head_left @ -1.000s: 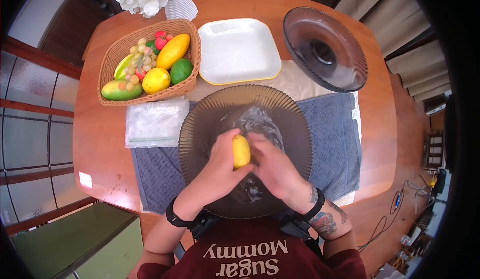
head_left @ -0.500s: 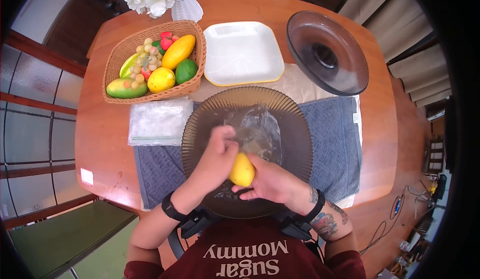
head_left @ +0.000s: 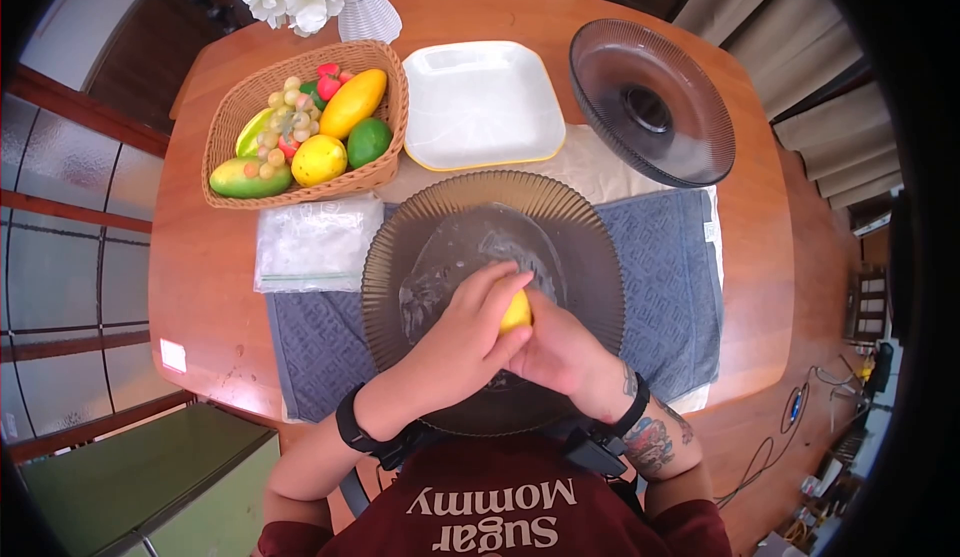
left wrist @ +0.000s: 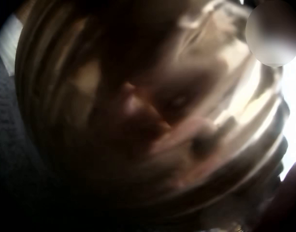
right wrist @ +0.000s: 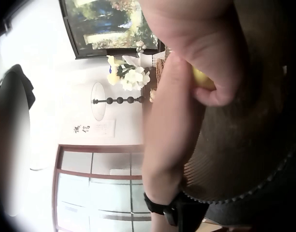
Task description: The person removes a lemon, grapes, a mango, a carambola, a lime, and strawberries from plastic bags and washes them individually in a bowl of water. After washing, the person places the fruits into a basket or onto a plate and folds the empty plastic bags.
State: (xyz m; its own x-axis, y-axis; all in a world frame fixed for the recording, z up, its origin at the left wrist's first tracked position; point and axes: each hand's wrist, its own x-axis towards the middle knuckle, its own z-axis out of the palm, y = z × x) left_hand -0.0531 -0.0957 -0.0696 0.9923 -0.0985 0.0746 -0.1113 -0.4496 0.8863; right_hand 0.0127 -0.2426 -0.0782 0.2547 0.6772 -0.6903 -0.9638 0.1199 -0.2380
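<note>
On the wooden counter [head_left: 215, 297], over the ribbed bowl [head_left: 490, 187], the yellow fruit [head_left: 516, 312] is more enclosed than a moment earlier, the left hand [head_left: 455, 342] and right hand [head_left: 562, 347] both curled round it, leaving little surface exposed.

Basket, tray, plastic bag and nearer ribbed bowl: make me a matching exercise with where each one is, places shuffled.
1. Basket
2. Tray
3. Plastic bag
4. Nearer ribbed bowl

A. Partly on the blue towel
B. Beneath left hand, right hand and yellow fruit
C. Around the grapes
D. Between basket and farther dark dish

Pairs: 1-C, 2-D, 3-A, 4-B
</note>
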